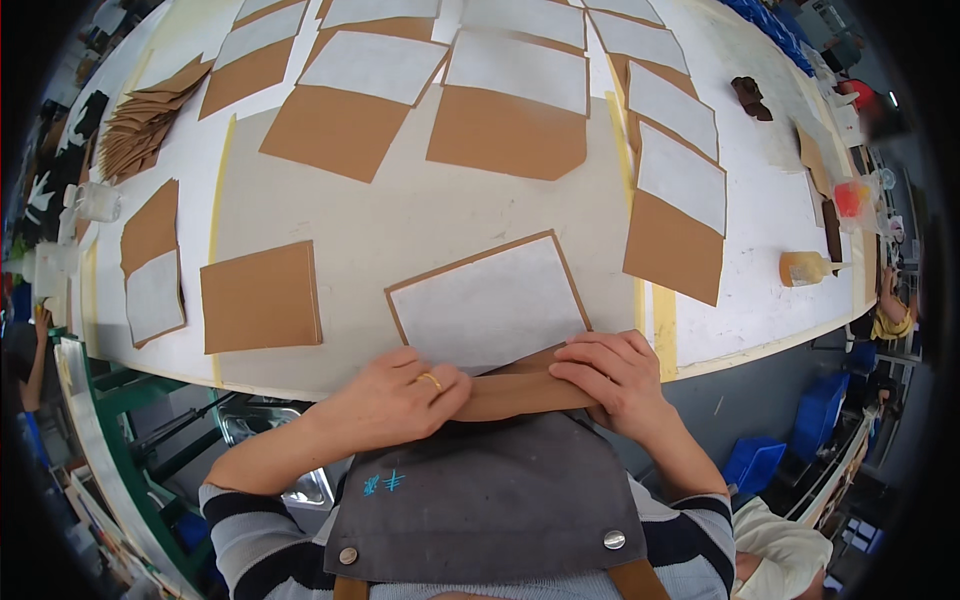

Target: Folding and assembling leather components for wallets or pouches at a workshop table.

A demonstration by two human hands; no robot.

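Note:
In front of me at the table's near edge lies a brown leather-like panel [530,397] with a white sheet [490,305] on its upper face and a thin brown border showing round it. Its near end is bent up into a strip over the edge. My left hand [415,398] has its fingers curled on the left end of this strip. On the right end, my right hand [618,385] is closed, fingers over the top. Both thumbs are mostly hidden.
A brown panel stack [260,298] lies left of my work. Overlapping white-and-brown panels [510,130] cover the far side, more [675,235] the right. Fanned brown pieces [150,120] lie far left. A yellowish squeeze bottle [805,268] stands right, a clear jar [97,202] left.

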